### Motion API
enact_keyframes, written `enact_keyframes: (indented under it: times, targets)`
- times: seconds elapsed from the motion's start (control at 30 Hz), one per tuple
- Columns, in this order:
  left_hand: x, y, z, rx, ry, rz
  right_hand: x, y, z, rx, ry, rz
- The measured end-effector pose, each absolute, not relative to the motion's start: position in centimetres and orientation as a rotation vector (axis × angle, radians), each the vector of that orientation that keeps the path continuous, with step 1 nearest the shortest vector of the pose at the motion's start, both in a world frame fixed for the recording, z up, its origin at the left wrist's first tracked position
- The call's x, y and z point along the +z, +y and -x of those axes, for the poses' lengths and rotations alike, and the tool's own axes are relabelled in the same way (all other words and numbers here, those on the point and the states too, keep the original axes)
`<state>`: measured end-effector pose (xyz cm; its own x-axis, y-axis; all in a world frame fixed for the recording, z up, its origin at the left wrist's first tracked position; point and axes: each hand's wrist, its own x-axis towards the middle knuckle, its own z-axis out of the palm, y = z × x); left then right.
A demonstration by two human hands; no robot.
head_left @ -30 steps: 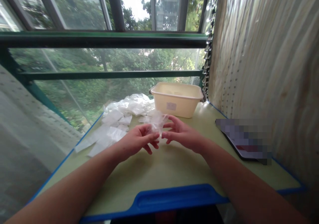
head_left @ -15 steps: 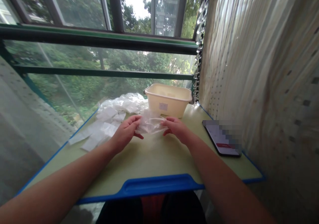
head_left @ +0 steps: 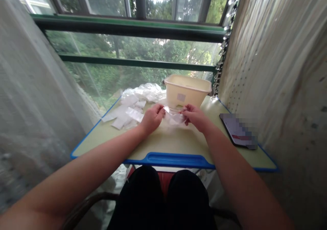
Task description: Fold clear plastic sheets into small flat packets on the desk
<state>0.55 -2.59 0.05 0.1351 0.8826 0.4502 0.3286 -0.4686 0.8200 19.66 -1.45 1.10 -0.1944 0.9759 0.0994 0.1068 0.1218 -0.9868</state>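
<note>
A clear plastic bag (head_left: 175, 117) is stretched between my two hands, just above the table in front of the cream bin. My left hand (head_left: 153, 117) pinches its left side, fingers closed. On the other side my right hand (head_left: 192, 115) grips the bag between thumb and fingers. The cream plastic bin (head_left: 187, 92), with a small pale label on its front, stands right behind the bag. To the left of my left hand lies a spread of white and clear plastic bags (head_left: 130, 110), heaped higher toward the back. Whether the held bag contains anything I cannot tell.
The pale green table (head_left: 168, 141) has a blue rim and a blue front tray groove (head_left: 177, 159). A phone (head_left: 237, 131) lies at the right edge. Curtains (head_left: 276, 70) hang close on both sides, and a green railing (head_left: 138, 27) crosses the window behind.
The camera view has tilted downward and shifted left, so more of the lap shows. Both hands still hold the bag, with their fingers closed more tightly around its edges.
</note>
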Motion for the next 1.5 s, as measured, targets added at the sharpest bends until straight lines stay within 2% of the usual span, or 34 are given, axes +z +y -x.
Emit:
enact_keyframes:
  times: [0.1, 0.2, 0.27, 0.47, 0.6, 0.83, 1.0, 1.13, 1.27, 1.4, 1.5]
  targets:
    - [1.5, -2.0, -1.1, 1.290, 1.067, -1.609, 2.0, -2.6, -19.5, 0.962, -1.579, 1.146]
    - [2.7, -1.3, -1.6, 1.135, 0.928, -1.617, 2.4, -3.1, -19.5, 0.485, -1.596, 1.116]
    - [2.6, -0.8, -1.8, 1.091, 0.873, -1.665, 1.9, -2.8, -19.5, 0.398, -1.687, 1.049]
    - [-0.3, 0.2, -1.6, 1.222, 0.937, -1.632, -0.6, -0.5, -19.6, 0.958, -1.710, 1.155]
    - [-0.1, 0.5, -0.8, 1.365, 1.017, -1.520, -0.4, -0.3, -19.7, 1.159, -1.553, 1.162]
    - [0.3, 0.2, -0.3, 1.151, 0.932, -1.806, 0.3, -1.0, -20.2, 1.366, -1.369, 1.009]
    - [1.0, -0.3, -0.5, 1.085, 0.849, -1.557, 0.8, -1.2, -20.8, 1.660, -1.208, 0.791]
    - [1.7, -0.9, -0.8, 1.133, 0.700, -1.270, 0.6, -1.6, -20.7, 1.763, -1.311, 0.806]
    - [1.8, -1.1, -1.1, 1.184, 0.749, -1.201, 0.1, -1.9, -20.0, 1.783, -1.465, 0.916]
    - [1.9, -0.5, -0.5, 1.125, 0.951, -1.209, 0.5, -1.4, -20.0, 1.707, -1.214, 0.862]
    - [2.3, -0.2, 0.4, 0.949, 1.024, -1.347, 1.2, -1.2, -20.3, 1.795, -1.049, 0.820]
